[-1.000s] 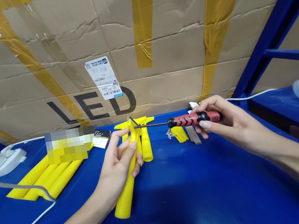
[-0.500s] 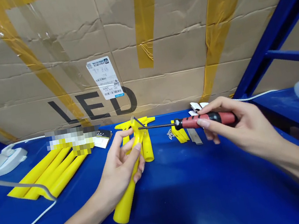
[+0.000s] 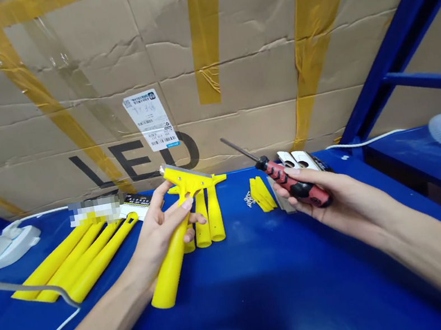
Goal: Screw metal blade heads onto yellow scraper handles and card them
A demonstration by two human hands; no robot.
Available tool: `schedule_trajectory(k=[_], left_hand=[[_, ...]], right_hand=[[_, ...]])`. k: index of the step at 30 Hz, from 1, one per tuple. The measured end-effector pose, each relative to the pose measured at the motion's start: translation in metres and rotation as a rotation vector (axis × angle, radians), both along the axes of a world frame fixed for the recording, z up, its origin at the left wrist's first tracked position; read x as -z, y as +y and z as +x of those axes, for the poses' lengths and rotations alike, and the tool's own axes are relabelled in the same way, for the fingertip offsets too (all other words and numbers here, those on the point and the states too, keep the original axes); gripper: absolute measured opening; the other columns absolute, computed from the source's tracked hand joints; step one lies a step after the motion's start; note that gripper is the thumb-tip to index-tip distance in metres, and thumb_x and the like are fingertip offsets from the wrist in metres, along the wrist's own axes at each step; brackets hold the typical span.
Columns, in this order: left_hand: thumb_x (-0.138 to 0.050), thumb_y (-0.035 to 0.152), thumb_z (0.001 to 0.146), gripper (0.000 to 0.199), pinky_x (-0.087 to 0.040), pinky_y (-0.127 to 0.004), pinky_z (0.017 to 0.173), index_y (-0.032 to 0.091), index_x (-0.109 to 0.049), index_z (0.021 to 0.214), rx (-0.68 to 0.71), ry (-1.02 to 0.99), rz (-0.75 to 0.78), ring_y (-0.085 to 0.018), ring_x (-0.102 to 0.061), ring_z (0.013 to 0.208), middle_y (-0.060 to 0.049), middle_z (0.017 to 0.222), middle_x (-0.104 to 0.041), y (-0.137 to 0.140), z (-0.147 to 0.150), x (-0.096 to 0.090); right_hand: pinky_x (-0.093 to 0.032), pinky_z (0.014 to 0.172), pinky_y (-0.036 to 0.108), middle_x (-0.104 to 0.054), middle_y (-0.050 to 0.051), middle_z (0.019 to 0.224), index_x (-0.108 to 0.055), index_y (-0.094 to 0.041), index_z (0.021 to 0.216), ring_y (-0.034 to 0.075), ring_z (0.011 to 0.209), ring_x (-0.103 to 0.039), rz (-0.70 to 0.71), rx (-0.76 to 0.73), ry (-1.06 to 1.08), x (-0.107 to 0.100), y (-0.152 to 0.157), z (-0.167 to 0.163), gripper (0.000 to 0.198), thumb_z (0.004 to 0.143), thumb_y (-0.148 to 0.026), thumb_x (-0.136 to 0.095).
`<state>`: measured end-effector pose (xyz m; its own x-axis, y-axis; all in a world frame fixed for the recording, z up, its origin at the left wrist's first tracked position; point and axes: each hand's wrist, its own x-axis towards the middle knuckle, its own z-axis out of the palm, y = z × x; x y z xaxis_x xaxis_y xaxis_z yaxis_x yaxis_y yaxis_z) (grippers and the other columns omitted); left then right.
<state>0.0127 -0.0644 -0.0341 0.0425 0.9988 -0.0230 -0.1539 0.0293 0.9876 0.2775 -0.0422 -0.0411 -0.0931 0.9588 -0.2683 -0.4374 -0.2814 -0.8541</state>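
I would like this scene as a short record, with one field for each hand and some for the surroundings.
Left hand: holds yellow scraper, grey strip at its top
Right hand: holds red-and-black screwdriver
Screwdriver tip: apart from scraper
Near right hand: screws, yellow pieces, grey strips
Far left: yellow handles, white power strip
Surface: blue table
Behind: cardboard box marked "LED"

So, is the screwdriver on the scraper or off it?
Off: the right hand holds the screwdriver with its tip visibly apart from the scraper.
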Motion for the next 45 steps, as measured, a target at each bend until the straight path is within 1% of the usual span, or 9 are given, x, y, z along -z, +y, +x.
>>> schedule_trajectory(k=[6, 10, 14, 22, 26, 29, 33, 40, 45], left_hand=[[-0.078, 0.032, 0.081, 0.072, -0.046, -0.014, 0.047, 0.028, -0.039, 0.141, -0.031, -0.043, -0.109, -0.008, -0.059, 0.049, -0.002, 0.079, -0.072, 0.000, 0.000, 0.002], [-0.082, 0.027, 0.076, 0.079, -0.046, -0.015, 0.047, 0.023, -0.038, 0.141, -0.026, -0.070, -0.097, -0.006, -0.056, 0.047, -0.003, 0.078, -0.072, -0.001, 0.006, 0.003], [-0.082, 0.029, 0.076, 0.077, -0.046, -0.016, 0.046, 0.024, -0.040, 0.139, -0.013, -0.057, -0.094, -0.008, -0.057, 0.045, 0.000, 0.070, -0.070, -0.002, 0.009, 0.001], [-0.077, 0.030, 0.084, 0.072, -0.051, -0.018, 0.053, 0.022, -0.035, 0.142, 0.089, 0.030, -0.051, -0.016, -0.070, 0.061, -0.005, 0.074, -0.075, -0.002, 0.013, 0.006], [-0.072, 0.025, 0.088, 0.063, -0.053, -0.018, 0.054, 0.026, -0.036, 0.139, 0.110, -0.007, -0.087, -0.019, -0.076, 0.073, -0.010, 0.097, -0.077, 0.004, 0.032, 0.000], [-0.067, 0.020, 0.091, 0.061, -0.056, -0.020, 0.055, 0.025, -0.031, 0.140, 0.146, -0.040, -0.130, -0.022, -0.077, 0.075, -0.014, 0.102, -0.077, 0.010, 0.052, -0.004], [-0.065, 0.023, 0.093, 0.064, -0.059, -0.024, 0.060, 0.025, -0.025, 0.144, 0.253, -0.064, -0.120, -0.025, -0.078, 0.080, -0.016, 0.106, -0.077, 0.013, 0.075, -0.002], [-0.064, 0.021, 0.094, 0.071, -0.059, -0.023, 0.059, 0.023, -0.018, 0.149, 0.255, -0.071, -0.127, -0.021, -0.077, 0.073, -0.015, 0.103, -0.078, 0.012, 0.087, 0.000], [-0.060, 0.024, 0.097, 0.041, -0.059, -0.021, 0.062, 0.012, -0.044, 0.132, 0.225, -0.087, -0.152, -0.017, -0.076, 0.072, -0.018, 0.113, -0.076, 0.010, 0.086, 0.002]], right_hand=[[-0.039, 0.042, 0.024, -0.056, -0.009, 0.053, -0.051, -0.026, 0.102, 0.014, 0.041, -0.055, 0.430, -0.119, -0.684, 0.003, -0.013, -0.007, 0.034, 0.079, -0.032, -0.075], [-0.034, 0.045, 0.024, -0.054, -0.007, 0.054, -0.051, -0.025, 0.090, 0.012, 0.042, -0.052, 0.577, -0.243, -1.073, 0.013, -0.020, -0.027, 0.008, 0.085, -0.022, -0.057], [-0.032, 0.051, 0.025, -0.056, -0.004, 0.062, -0.049, -0.023, 0.082, 0.013, 0.053, -0.052, 0.684, -0.259, -1.329, 0.018, -0.022, -0.048, 0.012, 0.079, -0.016, -0.057], [-0.033, 0.058, 0.028, -0.064, 0.002, 0.077, -0.051, -0.022, 0.089, 0.016, 0.065, -0.057, 0.681, -0.240, -1.369, 0.015, -0.023, -0.058, 0.015, 0.097, -0.035, -0.049], [-0.038, 0.063, 0.030, -0.067, 0.004, 0.083, -0.057, -0.021, 0.088, 0.018, 0.070, -0.060, 0.696, 0.039, -1.530, 0.009, -0.006, -0.022, 0.023, 0.100, -0.035, -0.042], [-0.044, 0.074, 0.036, -0.068, 0.013, 0.104, -0.066, -0.019, 0.101, 0.030, 0.099, -0.063, 0.601, 0.218, -1.791, 0.011, 0.011, 0.019, 0.022, 0.093, -0.032, -0.050], [-0.048, 0.082, 0.043, -0.063, 0.017, 0.127, -0.070, -0.022, 0.117, 0.035, 0.106, -0.064, 0.438, 0.130, -1.812, 0.020, 0.025, 0.055, 0.038, 0.093, -0.043, -0.051], [-0.050, 0.085, 0.044, -0.065, 0.014, 0.127, -0.071, -0.022, 0.118, 0.033, 0.107, -0.066, 0.430, 0.046, -1.839, 0.015, 0.029, 0.060, 0.037, 0.090, -0.032, -0.049], [-0.049, 0.080, 0.043, -0.065, 0.013, 0.127, -0.072, -0.025, 0.113, 0.034, 0.105, -0.067, 0.430, 0.002, -1.866, 0.014, 0.029, 0.061, 0.036, 0.092, -0.035, -0.044]])
